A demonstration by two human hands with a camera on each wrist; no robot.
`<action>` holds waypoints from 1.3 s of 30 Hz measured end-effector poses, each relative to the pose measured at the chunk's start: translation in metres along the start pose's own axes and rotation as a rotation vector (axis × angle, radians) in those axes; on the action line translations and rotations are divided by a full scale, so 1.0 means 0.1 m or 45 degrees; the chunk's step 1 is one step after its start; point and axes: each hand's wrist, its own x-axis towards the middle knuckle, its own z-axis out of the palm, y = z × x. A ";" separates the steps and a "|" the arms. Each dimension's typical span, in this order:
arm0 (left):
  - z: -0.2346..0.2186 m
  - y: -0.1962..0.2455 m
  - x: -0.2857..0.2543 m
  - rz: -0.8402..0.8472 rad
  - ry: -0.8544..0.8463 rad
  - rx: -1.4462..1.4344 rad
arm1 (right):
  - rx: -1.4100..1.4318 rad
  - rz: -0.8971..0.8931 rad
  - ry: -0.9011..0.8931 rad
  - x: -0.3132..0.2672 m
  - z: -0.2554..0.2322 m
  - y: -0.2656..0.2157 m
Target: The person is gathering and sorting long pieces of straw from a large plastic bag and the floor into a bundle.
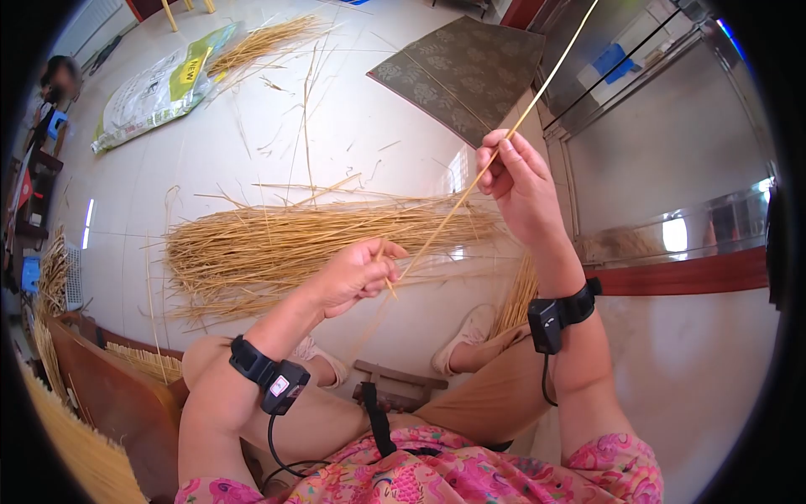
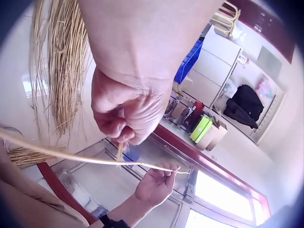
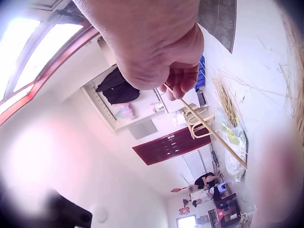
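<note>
My right hand [image 1: 522, 181] pinches a long, thin straw stalk [image 1: 453, 210] between thumb and fingers. The stalk slants from the upper right down to my left hand [image 1: 357, 273]. Curled fingers of the left hand grip a short straw piece [image 1: 389, 287], which pokes out below them. In the left wrist view that short piece [image 2: 119, 153] meets the long stalk [image 2: 95, 160] just under the fist. Seen from the right wrist, the stalk [image 3: 213, 134] runs out from under the curled fingers. Beyond the left hand lies a wide heap of straw [image 1: 277, 252] on the floor.
A printed sack [image 1: 151, 105] with more straw [image 1: 264, 42] at its mouth lies at the back left. A dark patterned mat [image 1: 462, 76] is at the back. Glass-and-metal doors [image 1: 672, 151] stand on the right, a brown wooden piece [image 1: 113, 386] on the left.
</note>
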 end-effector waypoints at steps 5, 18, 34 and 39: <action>0.09 0.08 -0.11 -0.106 -0.226 -0.172 | -0.001 0.083 -0.001 0.03 -0.01 0.09; 0.02 0.00 -0.04 0.034 0.005 0.084 | -0.390 0.140 0.036 0.03 0.07 0.13; 0.07 0.04 -0.07 0.099 0.064 0.346 | -0.400 0.219 0.115 0.04 0.09 0.33; 0.05 0.03 -0.04 0.040 0.084 0.304 | -0.434 0.240 0.129 0.02 0.06 0.42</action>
